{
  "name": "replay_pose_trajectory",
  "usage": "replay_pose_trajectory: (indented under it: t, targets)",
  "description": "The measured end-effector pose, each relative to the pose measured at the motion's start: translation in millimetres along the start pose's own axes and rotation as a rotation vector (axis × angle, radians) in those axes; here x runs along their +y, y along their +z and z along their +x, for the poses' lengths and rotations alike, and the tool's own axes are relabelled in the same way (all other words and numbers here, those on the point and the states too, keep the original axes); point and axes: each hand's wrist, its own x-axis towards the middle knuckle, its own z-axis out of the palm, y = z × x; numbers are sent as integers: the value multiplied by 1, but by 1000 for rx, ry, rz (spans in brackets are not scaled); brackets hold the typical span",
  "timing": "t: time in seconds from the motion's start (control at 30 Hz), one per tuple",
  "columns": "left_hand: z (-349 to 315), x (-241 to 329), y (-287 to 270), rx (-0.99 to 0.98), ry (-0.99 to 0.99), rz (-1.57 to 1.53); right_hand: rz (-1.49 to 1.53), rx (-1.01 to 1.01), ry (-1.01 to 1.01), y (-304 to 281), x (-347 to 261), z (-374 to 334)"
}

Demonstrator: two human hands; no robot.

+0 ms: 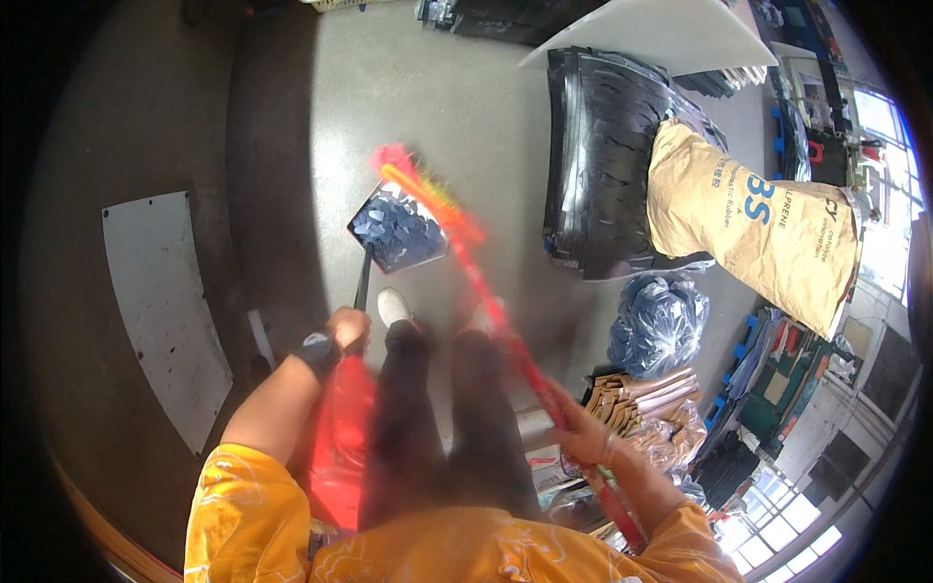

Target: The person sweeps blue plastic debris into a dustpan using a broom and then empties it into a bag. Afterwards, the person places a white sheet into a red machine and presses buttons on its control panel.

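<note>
My left hand (348, 330) is closed around the dark handle (363, 280) of a long-handled dustpan (418, 264), held above or on the grey floor ahead of my feet. A heap of dark blue-grey scraps (397, 229) fills the pan. My right hand (580, 433) grips the red stick of a broom (520, 355), which slants forward and left. The orange broom head (435, 202), with red and yellow-green bristles, is at the pan's far right side. It is blurred, and I cannot tell whether the bristles touch the scraps.
A red object (340, 437) lies under my left forearm. To the right stand a stack of black sheets (603, 160), a tan paper sack (753, 219) on it, a clear plastic bag (659, 325) and stacked brown pieces (637, 394). A white panel (165, 301) is at left.
</note>
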Motion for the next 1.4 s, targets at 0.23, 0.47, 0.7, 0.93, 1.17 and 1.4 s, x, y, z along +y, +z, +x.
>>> replay_pose_trajectory:
  t: [0.23,0.47,0.7,0.93,1.17,1.4]
  targets:
    - [3,-42,5,61,56,-369,-770,118,551,-34,-32,105]
    - [28,-77,-46,-323,324,-72,-645,-53,231,28,11,46]
    - [-38,-87,-126,-104,-34,-306,-194,131,487,-1,4,-16]
    - [-40,-68,-123,164,114,471,-180,-78,270,59,50,50]
    - [-34,-105,-149,97,21,343,92,-265,237,71,22,13]
    - [-20,-150,-132,66,-109,-52,229,-116,386,58,-24,36]
